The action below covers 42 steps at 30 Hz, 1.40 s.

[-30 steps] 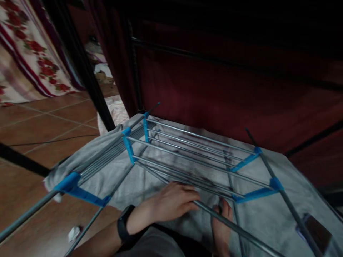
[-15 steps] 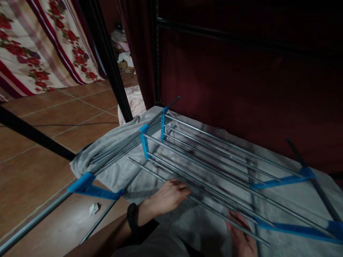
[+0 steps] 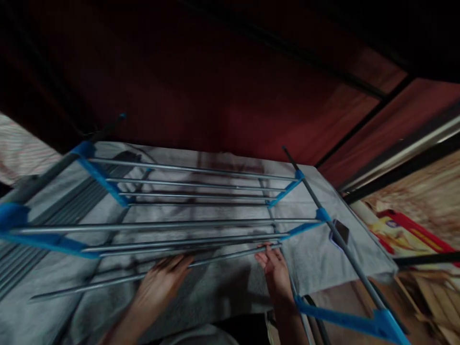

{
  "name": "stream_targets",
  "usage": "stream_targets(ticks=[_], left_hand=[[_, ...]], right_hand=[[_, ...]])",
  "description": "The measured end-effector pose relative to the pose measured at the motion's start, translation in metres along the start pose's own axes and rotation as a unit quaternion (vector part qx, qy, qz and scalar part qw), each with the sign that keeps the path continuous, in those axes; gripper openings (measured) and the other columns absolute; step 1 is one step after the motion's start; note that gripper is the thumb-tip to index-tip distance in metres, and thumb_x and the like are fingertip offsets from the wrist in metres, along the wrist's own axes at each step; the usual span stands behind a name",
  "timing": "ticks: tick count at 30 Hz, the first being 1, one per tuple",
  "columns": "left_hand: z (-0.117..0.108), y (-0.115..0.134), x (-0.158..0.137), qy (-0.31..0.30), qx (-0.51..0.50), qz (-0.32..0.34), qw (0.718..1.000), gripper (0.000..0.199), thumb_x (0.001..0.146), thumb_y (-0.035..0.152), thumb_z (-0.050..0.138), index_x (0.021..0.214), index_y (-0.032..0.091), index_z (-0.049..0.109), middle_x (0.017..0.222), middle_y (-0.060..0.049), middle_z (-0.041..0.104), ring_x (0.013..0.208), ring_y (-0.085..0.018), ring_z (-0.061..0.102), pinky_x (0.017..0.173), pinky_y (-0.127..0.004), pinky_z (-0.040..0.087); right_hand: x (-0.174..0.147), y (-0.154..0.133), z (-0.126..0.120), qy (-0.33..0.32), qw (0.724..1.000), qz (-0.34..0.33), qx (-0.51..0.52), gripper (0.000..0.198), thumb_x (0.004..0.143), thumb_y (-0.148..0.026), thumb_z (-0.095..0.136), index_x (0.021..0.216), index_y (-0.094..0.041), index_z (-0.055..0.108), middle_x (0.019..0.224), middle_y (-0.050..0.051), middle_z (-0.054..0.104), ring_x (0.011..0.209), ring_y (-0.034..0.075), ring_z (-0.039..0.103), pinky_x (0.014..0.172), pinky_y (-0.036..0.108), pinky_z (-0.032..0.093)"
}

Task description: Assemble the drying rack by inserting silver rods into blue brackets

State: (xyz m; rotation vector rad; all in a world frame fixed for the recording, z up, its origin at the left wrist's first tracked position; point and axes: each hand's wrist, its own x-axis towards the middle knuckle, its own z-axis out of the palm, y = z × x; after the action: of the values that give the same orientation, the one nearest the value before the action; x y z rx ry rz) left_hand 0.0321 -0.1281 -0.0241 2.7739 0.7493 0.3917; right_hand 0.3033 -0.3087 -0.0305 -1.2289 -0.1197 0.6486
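By the blue bracket [image 3: 304, 228], right fingers [image 3: 270, 255] now pinch the rod [image 3: 230, 256], left fingers [image 3: 176, 264] seemingly curled over it.

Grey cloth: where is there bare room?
Grey cloth lies bare between the phone and the cloth's right edge, and between left hand and right hand, nearer than the loose rod. Crowded: left, under close-set rods; middle, under the rack.

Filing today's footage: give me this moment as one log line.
left hand: around metal rod; right hand: at rod's right end; rod's left end: free; rack: rods between blue brackets; phone: on grey cloth
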Motion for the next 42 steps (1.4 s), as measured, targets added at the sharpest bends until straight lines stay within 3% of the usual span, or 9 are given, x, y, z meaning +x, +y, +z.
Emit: stream_targets(ticks=[4, 7, 15, 23, 28, 33, 42], left_hand=[[0.006, -0.002, 0.003, -0.017, -0.003, -0.003, 1.000, 0.040, 0.100, 0.031, 0.040, 0.120, 0.030, 0.075, 0.110, -0.004, 0.079, 0.092, -0.022, 0.077, 0.075, -0.031, 0.061], [0.004, -0.002, 0.006, -0.034, -0.008, -0.020, 0.999, 0.041, 0.100, 0.030, 0.040, 0.121, 0.030, 0.075, 0.110, -0.004, 0.079, 0.093, -0.023, 0.077, 0.073, -0.031, 0.061], [0.001, -0.010, 0.006, -0.069, -0.011, -0.048, 0.996, 0.043, 0.100, 0.029, 0.038, 0.124, 0.028, 0.073, 0.112, -0.004, 0.079, 0.094, -0.024, 0.077, 0.074, -0.033, 0.062], [0.001, -0.009, 0.006, -0.070, 0.000, -0.039, 0.997, 0.043, 0.099, 0.029, 0.039, 0.122, 0.026, 0.074, 0.114, -0.005, 0.079, 0.096, -0.025, 0.077, 0.077, -0.036, 0.063], [0.000, -0.007, 0.008, -0.078, 0.007, -0.045, 0.996, 0.042, 0.099, 0.029, 0.039, 0.119, 0.026, 0.075, 0.113, -0.005, 0.079, 0.094, -0.025, 0.077, 0.078, -0.036, 0.063], [-0.001, -0.004, 0.009, -0.059, 0.017, -0.043, 0.997, 0.042, 0.099, 0.031, 0.039, 0.118, 0.026, 0.076, 0.111, -0.005, 0.079, 0.094, -0.024, 0.077, 0.075, -0.033, 0.062], [-0.004, -0.003, 0.008, 0.000, 0.066, -0.014, 0.998, 0.043, 0.102, 0.033, 0.037, 0.121, 0.024, 0.075, 0.108, -0.008, 0.079, 0.095, -0.025, 0.075, 0.086, -0.037, 0.059]], right_hand=[[0.003, -0.014, 0.010, 0.002, 0.999, -0.001, 0.034, 0.030, 0.076, -0.044, 0.087, 0.090, -0.025, 0.068, 0.088, -0.003, 0.072, 0.072, 0.013, 0.064, 0.074, 0.027, 0.056], [0.011, -0.025, 0.013, 0.006, 0.998, -0.025, 0.054, 0.031, 0.077, -0.044, 0.087, 0.088, -0.024, 0.066, 0.090, -0.003, 0.072, 0.075, 0.012, 0.066, 0.073, 0.025, 0.056], [0.031, -0.054, 0.010, 0.017, 0.992, -0.051, 0.115, 0.032, 0.077, -0.037, 0.087, 0.075, -0.023, 0.058, 0.069, -0.007, 0.066, 0.060, 0.011, 0.063, 0.066, 0.023, 0.055], [0.037, -0.050, 0.003, 0.039, 0.991, -0.058, 0.113, 0.025, 0.077, -0.034, 0.087, 0.086, -0.023, 0.067, 0.086, -0.004, 0.073, 0.074, 0.011, 0.067, 0.070, 0.023, 0.055], [0.038, -0.053, 0.002, 0.024, 0.990, -0.054, 0.130, 0.026, 0.077, -0.033, 0.087, 0.091, -0.022, 0.069, 0.089, -0.003, 0.073, 0.070, 0.010, 0.065, 0.065, 0.020, 0.054], [0.037, -0.053, 0.000, 0.018, 0.990, -0.060, 0.123, 0.025, 0.079, -0.034, 0.085, 0.095, -0.023, 0.069, 0.092, -0.003, 0.072, 0.070, 0.010, 0.064, 0.064, 0.021, 0.054], [0.038, -0.055, -0.002, 0.021, 0.991, -0.055, 0.123, 0.027, 0.073, -0.034, 0.088, 0.090, -0.023, 0.069, 0.094, -0.003, 0.071, 0.073, 0.010, 0.064, 0.068, 0.022, 0.056]])
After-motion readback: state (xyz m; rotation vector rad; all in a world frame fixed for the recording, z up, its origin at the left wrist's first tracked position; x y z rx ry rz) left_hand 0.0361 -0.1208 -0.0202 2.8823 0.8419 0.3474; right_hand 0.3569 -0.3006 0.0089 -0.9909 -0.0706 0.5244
